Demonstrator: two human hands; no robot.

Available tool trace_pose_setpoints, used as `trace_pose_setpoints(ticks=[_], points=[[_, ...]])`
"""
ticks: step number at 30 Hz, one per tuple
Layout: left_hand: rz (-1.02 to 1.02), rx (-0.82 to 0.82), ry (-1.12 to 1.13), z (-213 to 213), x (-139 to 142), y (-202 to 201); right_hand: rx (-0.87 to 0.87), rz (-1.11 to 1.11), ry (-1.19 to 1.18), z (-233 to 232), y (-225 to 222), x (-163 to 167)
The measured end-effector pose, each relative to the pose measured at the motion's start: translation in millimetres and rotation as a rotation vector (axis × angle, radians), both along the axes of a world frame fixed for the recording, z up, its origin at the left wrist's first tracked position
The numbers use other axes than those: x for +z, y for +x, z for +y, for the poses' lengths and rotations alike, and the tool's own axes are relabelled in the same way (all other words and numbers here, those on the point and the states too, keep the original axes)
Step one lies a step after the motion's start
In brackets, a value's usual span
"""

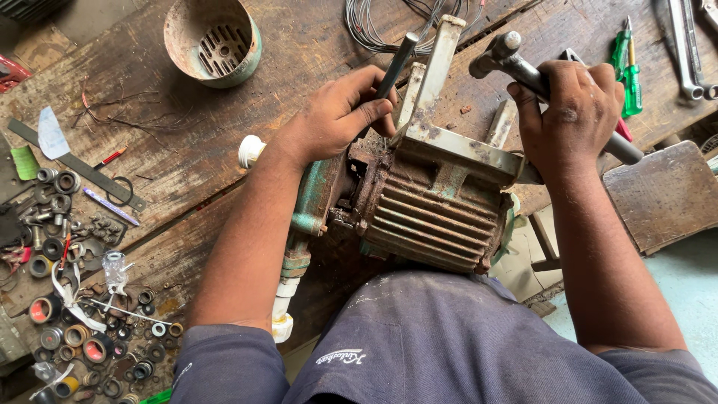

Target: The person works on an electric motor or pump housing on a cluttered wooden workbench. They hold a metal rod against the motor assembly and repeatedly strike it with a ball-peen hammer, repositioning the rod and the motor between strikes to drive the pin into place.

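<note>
Motor (430,213), rusty and ribbed, lies on the wooden bench (187,150) just in front of the person, its long axis running left to right, between both arms; left hand (340,112) is closed around a dark metal rod (396,63) set upright against the motor's upper left edge, fingers wrapped tight; right hand (576,112) is clenched on a hammer (505,60), head pointing left towards the rod, seemingly above it; green screwdriver (627,71) lies well to the right.
</note>
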State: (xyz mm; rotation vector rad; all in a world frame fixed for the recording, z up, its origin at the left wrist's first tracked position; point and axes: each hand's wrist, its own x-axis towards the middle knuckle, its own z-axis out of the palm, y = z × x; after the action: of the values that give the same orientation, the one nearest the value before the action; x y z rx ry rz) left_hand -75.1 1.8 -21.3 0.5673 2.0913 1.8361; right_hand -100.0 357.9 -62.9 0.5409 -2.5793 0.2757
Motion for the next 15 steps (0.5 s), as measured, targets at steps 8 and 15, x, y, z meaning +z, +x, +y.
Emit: trace_pose_setpoints(ticks=[8, 15], points=[[0.085, 0.046, -0.212, 3.6, 7.1, 1.3, -0.003, 0.006, 0.004, 0.7, -2.9, -0.9], [0.019, 0.108, -0.207, 1.9, 4.3, -1.9, -0.007, 0.004, 0.0, -1.6, -1.1, 2.5]])
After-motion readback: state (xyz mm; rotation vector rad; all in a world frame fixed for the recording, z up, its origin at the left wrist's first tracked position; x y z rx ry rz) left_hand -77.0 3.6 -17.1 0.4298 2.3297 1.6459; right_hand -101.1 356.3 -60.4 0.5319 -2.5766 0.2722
